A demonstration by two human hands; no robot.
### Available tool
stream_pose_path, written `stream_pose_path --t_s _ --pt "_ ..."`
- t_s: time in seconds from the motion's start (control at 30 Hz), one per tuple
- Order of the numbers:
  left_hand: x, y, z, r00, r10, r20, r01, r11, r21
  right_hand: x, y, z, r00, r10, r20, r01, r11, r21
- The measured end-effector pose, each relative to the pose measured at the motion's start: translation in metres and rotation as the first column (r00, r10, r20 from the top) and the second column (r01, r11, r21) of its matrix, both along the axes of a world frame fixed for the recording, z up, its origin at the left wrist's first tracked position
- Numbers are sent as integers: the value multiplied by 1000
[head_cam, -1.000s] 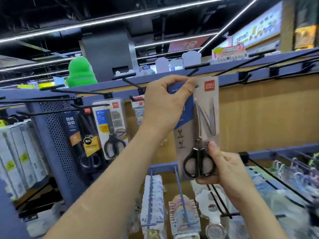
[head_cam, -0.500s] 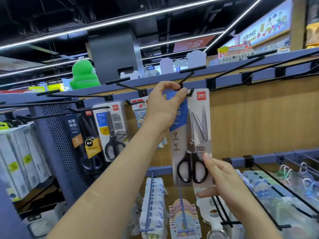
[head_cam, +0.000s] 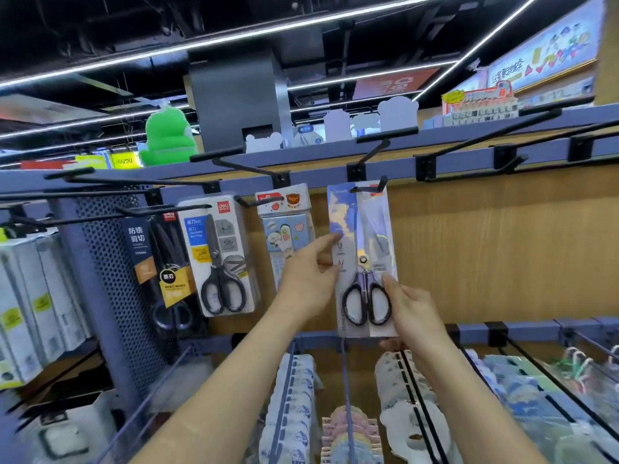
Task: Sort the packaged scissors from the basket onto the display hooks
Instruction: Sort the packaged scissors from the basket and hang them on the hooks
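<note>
A packaged pair of black-handled scissors [head_cam: 363, 249] hangs on a black display hook [head_cam: 368, 188] of the upper rail, in front of the wooden back panel. My left hand [head_cam: 308, 279] is at the pack's left edge, its straight index finger touching the card. My right hand [head_cam: 415, 316] pinches the pack's lower right corner, thumb on the front and fingers behind the bottom edge. No basket is in view.
To the left hang two other scissors packs [head_cam: 221, 259] [head_cam: 164, 262] and a sticker pack [head_cam: 284, 222]. Bare hooks [head_cam: 469, 172] jut out at the upper right. A lower rail [head_cam: 475, 329] carries hooks full of small goods. A green plush [head_cam: 167, 135] sits on top.
The pack went onto the hook and now hangs from it. My left hand let go of its top and dropped to the left edge. My right hand stayed at the bottom corner.
</note>
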State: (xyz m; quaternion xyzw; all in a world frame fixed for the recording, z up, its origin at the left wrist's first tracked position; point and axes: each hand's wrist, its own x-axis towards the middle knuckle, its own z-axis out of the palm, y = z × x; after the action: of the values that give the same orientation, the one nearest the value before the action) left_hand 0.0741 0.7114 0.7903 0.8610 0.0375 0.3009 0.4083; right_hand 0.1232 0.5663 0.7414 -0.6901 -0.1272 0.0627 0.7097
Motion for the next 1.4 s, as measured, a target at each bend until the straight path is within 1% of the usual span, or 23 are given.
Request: stream_pose_path --t_s 0.13,0.23,0.3,0.33,0.37,0.47,0.57,0.67,0.8,0.87,0.93,1.07,1.17,1.23,1.3,1.4 --pt "-15 8 -11 995 95 9 -95 995 5 18 3 -4 1000 -12 -26 9 995 -97" --pt "-47 10 -19 995 71 68 -69 997 -33 20 -2 -4 999 23 -47 -31 985 -169" --pt "-75 7 -27 996 34 87 -29 998 -55 17 -7 -10 1000 -10 2 11 955 -296" --pt "-89 5 -33 995 13 98 -7 998 -62 14 -11 -13 997 -49 54 65 929 -365" --pt "-102 3 -39 994 -9 109 17 997 -73 7 -17 -16 990 -86 107 122 910 -395" --pt "-134 0 -61 991 -94 99 104 990 -93 -25 -37 -20 962 -148 231 221 916 -336" --pt "-156 0 -90 979 -185 86 194 975 -112 -73 -61 -25 927 -189 324 278 926 -255" --pt "-170 -5 -122 961 -272 52 276 954 -121 -130 -87 -38 909 -210 361 316 911 -265" --pt "-175 -23 -166 898 -429 -97 418 901 -116 -197 -132 -78 897 -304 322 411 843 -348" --pt "-174 -42 -185 855 -495 -154 488 869 -82 -228 -161 -104 881 -385 276 470 784 -406" --pt "-174 -67 -204 812 -546 -206 544 836 -69 -258 -192 -131 846 -487 217 529 718 -451" --pt "-174 -130 -248 717 -644 -267 654 754 -61 -317 -261 -186 719 -686 116 641 588 -494" --pt "-175 -185 -285 619 -704 -348 716 688 -116 -361 -319 -231 613 -788 53 682 494 -540" --pt "-176 -226 -308 535 -740 -407 758 634 -157 -387 -357 -261 545 -838 -21 686 460 -564" --pt "-176 -268 -332 474 -750 -460 781 600 -173 -407 -395 -290 484 -872 -74 689 432 -582" --pt "-177 -331 -375 455 -730 -510 773 608 -180 -422 -452 -336 416 -899 -136 690 410 -597"
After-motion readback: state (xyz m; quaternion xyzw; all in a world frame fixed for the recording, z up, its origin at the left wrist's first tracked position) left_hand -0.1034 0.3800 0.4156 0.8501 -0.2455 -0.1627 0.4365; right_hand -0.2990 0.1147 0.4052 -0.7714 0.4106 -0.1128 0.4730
